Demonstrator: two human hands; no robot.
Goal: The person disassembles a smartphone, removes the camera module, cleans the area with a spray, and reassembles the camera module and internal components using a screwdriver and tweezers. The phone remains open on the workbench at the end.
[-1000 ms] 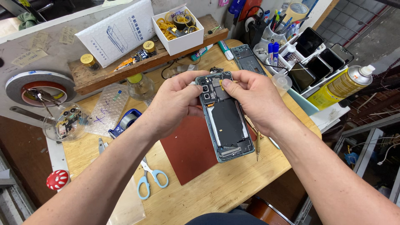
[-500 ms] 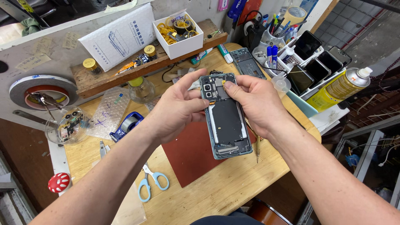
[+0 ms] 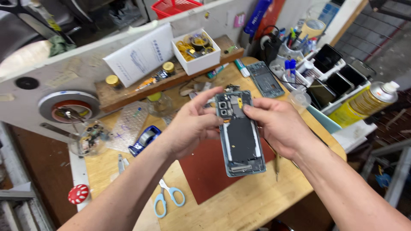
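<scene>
Blue-handled scissors lay at left on the wooden bench. The left hand and right hand each grasped the opened phone, held above the red mat; steady edge support, fingertips clear of the exposed board, seemed advisable.

Head camera, steeply down, close

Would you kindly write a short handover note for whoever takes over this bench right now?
Left hand: grips the opened phone at its upper left edge.
Right hand: holds the upper right edge, fingertips by the camera end.
Phone: held in the air above the red mat, back cover off, dark battery and board exposed.
A separate phone frame lies on the wooden table; scissors lie near the mat.
Done: phone opened. Left: internals remain in place.
</scene>
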